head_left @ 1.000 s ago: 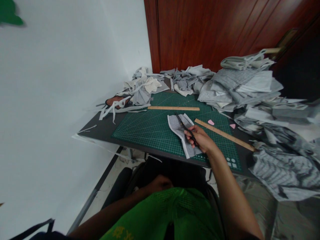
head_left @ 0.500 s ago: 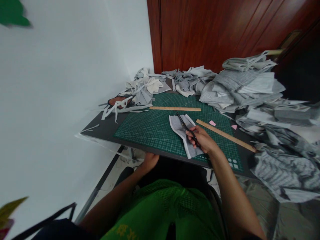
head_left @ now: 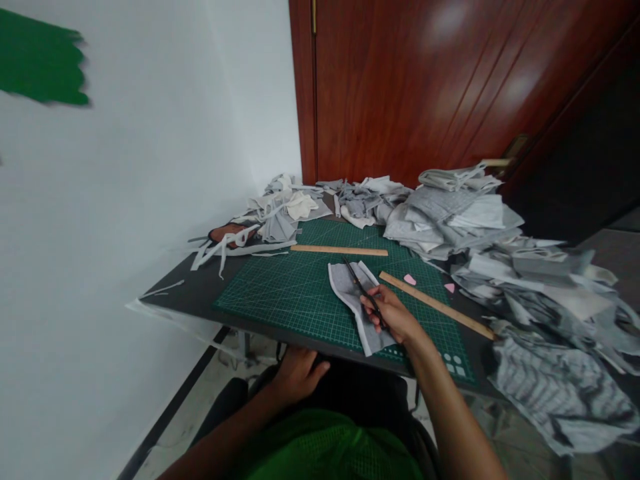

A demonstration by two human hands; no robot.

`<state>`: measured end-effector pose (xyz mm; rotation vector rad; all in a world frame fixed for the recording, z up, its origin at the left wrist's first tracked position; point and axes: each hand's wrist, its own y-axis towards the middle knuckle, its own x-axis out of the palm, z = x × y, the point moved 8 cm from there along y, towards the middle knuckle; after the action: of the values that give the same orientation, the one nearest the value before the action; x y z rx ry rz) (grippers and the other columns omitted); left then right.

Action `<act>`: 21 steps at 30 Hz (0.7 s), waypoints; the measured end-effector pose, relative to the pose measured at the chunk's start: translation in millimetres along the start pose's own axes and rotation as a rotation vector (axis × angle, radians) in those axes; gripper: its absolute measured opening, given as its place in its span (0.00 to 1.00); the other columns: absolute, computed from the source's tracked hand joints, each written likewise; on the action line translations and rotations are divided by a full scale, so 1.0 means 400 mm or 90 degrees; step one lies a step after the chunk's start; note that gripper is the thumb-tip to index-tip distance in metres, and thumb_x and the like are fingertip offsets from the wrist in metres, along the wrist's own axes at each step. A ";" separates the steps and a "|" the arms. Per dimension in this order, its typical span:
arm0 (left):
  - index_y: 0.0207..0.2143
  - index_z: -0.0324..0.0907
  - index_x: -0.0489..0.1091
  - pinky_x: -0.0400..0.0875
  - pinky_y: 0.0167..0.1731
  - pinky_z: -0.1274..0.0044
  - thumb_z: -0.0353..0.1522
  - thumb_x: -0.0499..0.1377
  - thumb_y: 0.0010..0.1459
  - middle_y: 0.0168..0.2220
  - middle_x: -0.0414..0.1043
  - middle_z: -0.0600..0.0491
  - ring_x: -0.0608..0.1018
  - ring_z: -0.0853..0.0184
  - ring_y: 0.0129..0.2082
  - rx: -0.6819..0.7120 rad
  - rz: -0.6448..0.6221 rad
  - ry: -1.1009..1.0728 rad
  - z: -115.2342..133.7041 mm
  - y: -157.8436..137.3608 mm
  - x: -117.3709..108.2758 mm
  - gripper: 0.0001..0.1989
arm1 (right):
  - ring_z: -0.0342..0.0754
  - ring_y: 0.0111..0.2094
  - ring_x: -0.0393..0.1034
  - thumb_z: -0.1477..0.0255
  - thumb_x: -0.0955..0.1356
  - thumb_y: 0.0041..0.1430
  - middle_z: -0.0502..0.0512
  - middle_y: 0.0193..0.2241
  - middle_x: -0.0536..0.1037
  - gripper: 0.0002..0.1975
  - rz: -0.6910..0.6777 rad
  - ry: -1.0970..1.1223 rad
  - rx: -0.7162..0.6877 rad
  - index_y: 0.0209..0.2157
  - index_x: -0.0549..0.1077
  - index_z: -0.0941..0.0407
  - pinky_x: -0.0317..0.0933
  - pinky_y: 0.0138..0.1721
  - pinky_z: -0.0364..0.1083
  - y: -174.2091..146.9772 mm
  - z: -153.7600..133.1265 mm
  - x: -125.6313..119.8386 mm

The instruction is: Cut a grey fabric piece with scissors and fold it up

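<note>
My right hand [head_left: 393, 313] is closed around black scissors [head_left: 358, 281], which point away from me with their blades lying together over a piece of grey fabric [head_left: 350, 283]. White strips edge this fabric, and it lies at the near side of the green cutting mat [head_left: 280, 293]. Below the table's front edge is my left hand [head_left: 299, 375], over my lap. Its thumb stands apart, while the fingertips are partly hidden at the table edge; I see nothing held in it.
Two wooden rulers, one at the back [head_left: 340, 251] and one at the right [head_left: 437, 303], lie on the mat. Pink chalk pieces [head_left: 410, 279] are near the right ruler. Piled grey fabric [head_left: 450, 213] fills the right; scraps [head_left: 280, 217] lie back left, against the white wall.
The view has tilted up, so the table sits lower in the picture. My left hand has drawn back slightly from the table edge, showing its thumb. The scissors stay over the fabric.
</note>
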<state>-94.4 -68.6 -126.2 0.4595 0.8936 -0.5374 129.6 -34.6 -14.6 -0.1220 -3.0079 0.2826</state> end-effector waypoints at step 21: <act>0.58 0.41 0.66 0.67 0.46 0.68 0.57 0.48 0.64 0.49 0.75 0.44 0.74 0.56 0.47 0.222 -0.029 0.114 0.307 0.176 -0.224 0.34 | 0.45 0.16 0.65 0.63 0.73 0.52 0.44 0.23 0.74 0.19 0.008 -0.201 -0.061 0.42 0.63 0.50 0.59 0.14 0.42 -0.048 -0.075 -0.084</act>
<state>-23.3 -63.6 25.3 0.8150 0.9865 -0.7068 165.5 -51.1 14.6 -0.1152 -3.3365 0.1732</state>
